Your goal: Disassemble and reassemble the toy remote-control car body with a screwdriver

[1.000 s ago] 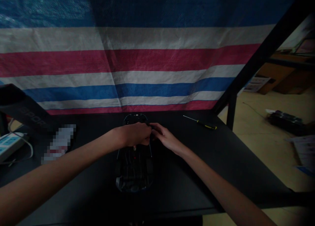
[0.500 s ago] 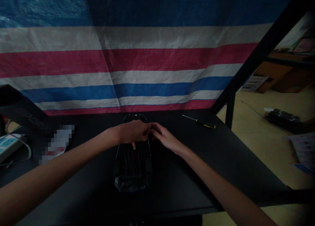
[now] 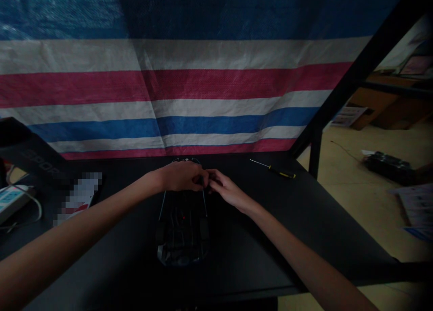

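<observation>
A dark toy car (image 3: 182, 234) lies on the black table, its wheels and inner parts facing up, with a small red spot near its middle. My left hand (image 3: 182, 175) reaches across the far half of the car, its fingers closed in a pinch at the car's far right side. My right hand (image 3: 223, 187) meets it there from the right, fingertips bent together against the left hand's fingers. Whatever the two hands pinch is hidden in shadow. To their right lies a screwdriver (image 3: 282, 171) with a black and yellow handle.
A power strip (image 3: 15, 200) with a white cable and a blurred flat packet (image 3: 81, 196) lie at the left, by a dark box (image 3: 37, 160). Behind the table (image 3: 257, 248) hangs a striped tarp (image 3: 216, 83). A black metal frame (image 3: 314, 153) stands at the right.
My left hand's fingers have drawn in; the fingertip that pointed down over the car's middle no longer shows. My right hand has barely moved. The car and screwdriver stay in place.
</observation>
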